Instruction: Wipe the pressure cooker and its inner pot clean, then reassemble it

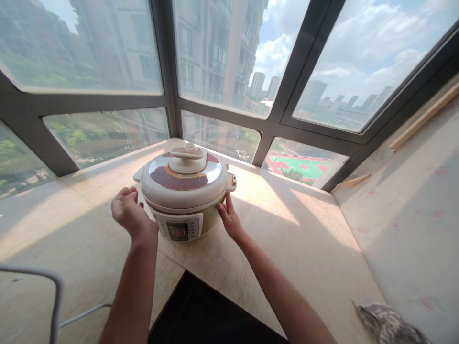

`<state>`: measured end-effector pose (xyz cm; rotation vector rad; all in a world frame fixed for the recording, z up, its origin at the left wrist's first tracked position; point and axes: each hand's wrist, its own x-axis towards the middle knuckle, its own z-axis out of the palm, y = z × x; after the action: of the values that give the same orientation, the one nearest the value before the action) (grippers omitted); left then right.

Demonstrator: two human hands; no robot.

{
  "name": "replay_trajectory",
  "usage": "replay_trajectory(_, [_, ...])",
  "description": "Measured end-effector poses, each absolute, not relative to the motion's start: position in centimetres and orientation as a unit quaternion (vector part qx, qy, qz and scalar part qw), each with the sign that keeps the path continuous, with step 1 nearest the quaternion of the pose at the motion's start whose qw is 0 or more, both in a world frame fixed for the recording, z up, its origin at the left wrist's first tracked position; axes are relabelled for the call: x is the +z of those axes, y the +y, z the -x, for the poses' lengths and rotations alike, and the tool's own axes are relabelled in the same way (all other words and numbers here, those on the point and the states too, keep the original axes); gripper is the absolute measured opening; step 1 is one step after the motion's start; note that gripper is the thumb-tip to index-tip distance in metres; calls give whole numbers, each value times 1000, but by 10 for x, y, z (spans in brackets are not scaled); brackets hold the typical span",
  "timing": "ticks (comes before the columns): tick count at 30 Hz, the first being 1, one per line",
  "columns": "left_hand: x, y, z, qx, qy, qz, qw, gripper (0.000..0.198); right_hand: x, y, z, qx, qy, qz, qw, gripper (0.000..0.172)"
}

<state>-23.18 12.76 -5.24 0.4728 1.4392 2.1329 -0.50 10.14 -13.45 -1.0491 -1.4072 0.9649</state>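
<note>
A cream and yellow electric pressure cooker [184,193] stands on a beige marble sill [287,224] in a window corner. Its lid carries a round knob and its front shows a small control panel. My right hand [229,217] rests flat against the cooker's right side, fingers stretched along the body. My left hand [129,212] hovers just left of the cooker with fingers loosely curled; it holds nothing and I cannot tell whether it touches the pot.
Tall dark-framed windows [172,102] wrap round the sill behind the cooker. A pale wall panel [412,215] rises at the right. A crumpled grey cloth [387,322] lies at the lower right. A grey metal rail [53,291] and a cord sit at lower left.
</note>
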Motion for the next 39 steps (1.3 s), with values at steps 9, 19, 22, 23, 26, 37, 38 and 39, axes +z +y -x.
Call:
replay_trajectory(9, [-103, -6, 135, 770, 524, -335, 140, 32, -203, -21, -30, 366, -698, 482, 383, 73])
replay_trajectory(19, [-175, -31, 31, 400, 409, -554, 605, 24, -192, -86, -118, 311, -594, 576, 467, 27])
replay_trajectory(22, [-186, -22, 6, 383, 426, -572, 587, 23, -193, -102, -145, 310, -513, 613, 515, 24])
replay_trajectory(23, [-188, -20, -2, 377, 424, -583, 582, 23, -194, -107, -152, 309, -490, 618, 531, 24])
replay_trajectory(26, [-190, -23, -25, 354, 408, -621, 569, 21, -198, -115, -163, 305, -433, 618, 581, 23])
replay_trajectory(37, [-197, -43, -41, 332, 389, -754, 412, 20, -198, -117, -154, 278, -408, 622, 608, 22])
replay_trajectory(38, [-197, -43, -39, 337, 381, -755, 415, 20, -197, -118, -154, 278, -413, 620, 606, 22])
replay_trajectory(39, [-198, -43, -38, 340, 375, -755, 416, 20, -197, -119, -155, 279, -418, 619, 603, 22])
